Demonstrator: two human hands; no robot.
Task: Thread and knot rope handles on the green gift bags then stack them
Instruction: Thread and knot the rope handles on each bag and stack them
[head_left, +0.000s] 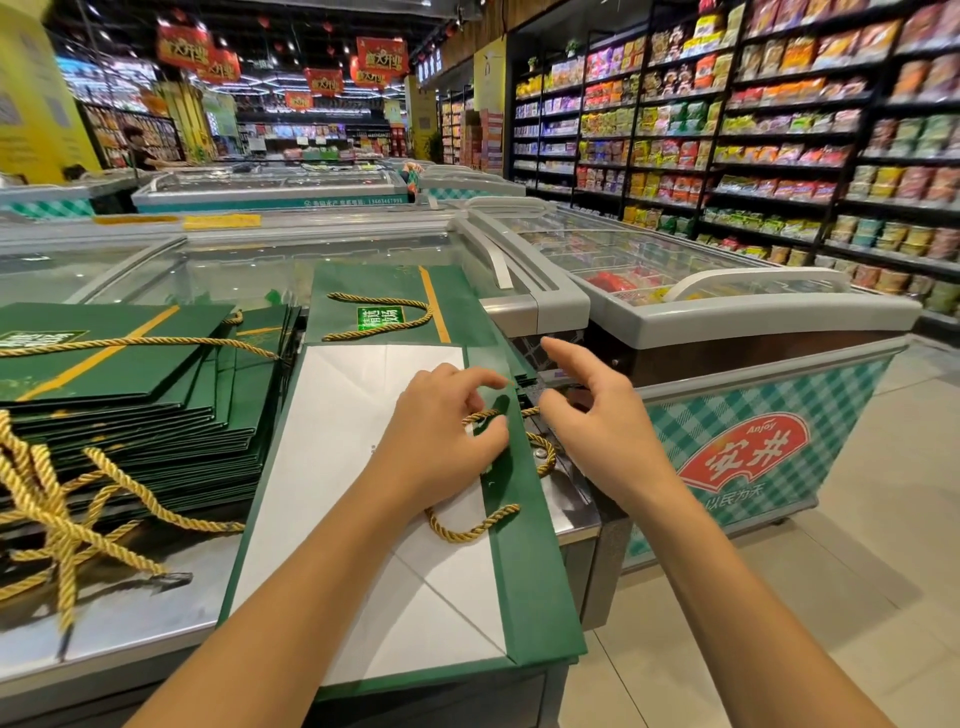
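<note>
Your left grip is pinching the rope at the hole of the bag lying flat on the surface; right grip is hovering open-fingered, holding nothing. Ease off before knotting and it's probably slipping back out.

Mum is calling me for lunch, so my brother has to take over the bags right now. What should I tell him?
Left hand pinches the gold rope at the green edge of the bag in work.
Right hand open beside that edge, holding nothing.
That bag lies flat on the freezer top; stack of bags at left, loose ropes before it.
Done: one bag beyond has its handle.
Left: finish and knot this handle, then stack.
</note>
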